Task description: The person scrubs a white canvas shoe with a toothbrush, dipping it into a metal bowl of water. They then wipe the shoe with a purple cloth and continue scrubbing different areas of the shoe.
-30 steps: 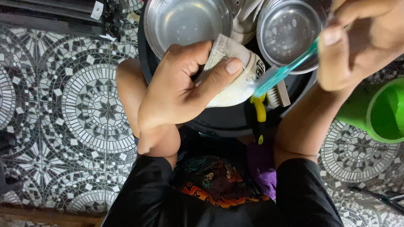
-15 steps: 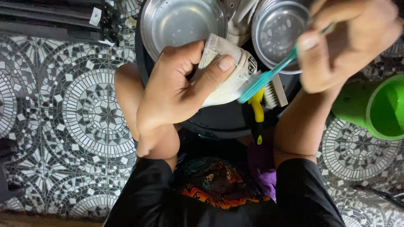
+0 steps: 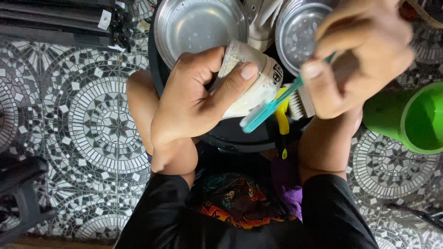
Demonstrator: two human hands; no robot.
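Left hand point(image 3: 194, 99) wrapped around a white shoe point(image 3: 256, 83), thumb pressed across its side, fingers curled over the top; firm closed grip. The shoe sits between the two hands, above a dark round basin point(image 3: 230, 136), tilted with its pale rubbery edge toward the right hand.

Right hand point(image 3: 364, 55) closed on a teal toothbrush point(image 3: 267, 110), pinched between thumb and bent fingers near the far end of the handle. The brush slants down to the left; its near end lies just beside the shoe's lower edge, under the left thumb tip. Whether the brush touches the shoe cannot be told.

Materials: shoe looks like smooth white synthetic with a wet, soapy sheen and a dark mark near its rim. Toothbrush is thin translucent plastic. Just behind it, a yellow-handled scrub brush point(image 3: 282, 117) with pale bristles rests on the basin's edge.

Two round steel bowls point(image 3: 198, 25) sit in the basin beyond the hands, shiny, shallow, flecked with droplets. A bright green plastic bucket point(image 3: 408, 120) stands at right, on a floor point(image 3: 83, 120) of black-and-white mosaic tile in circular patterns.
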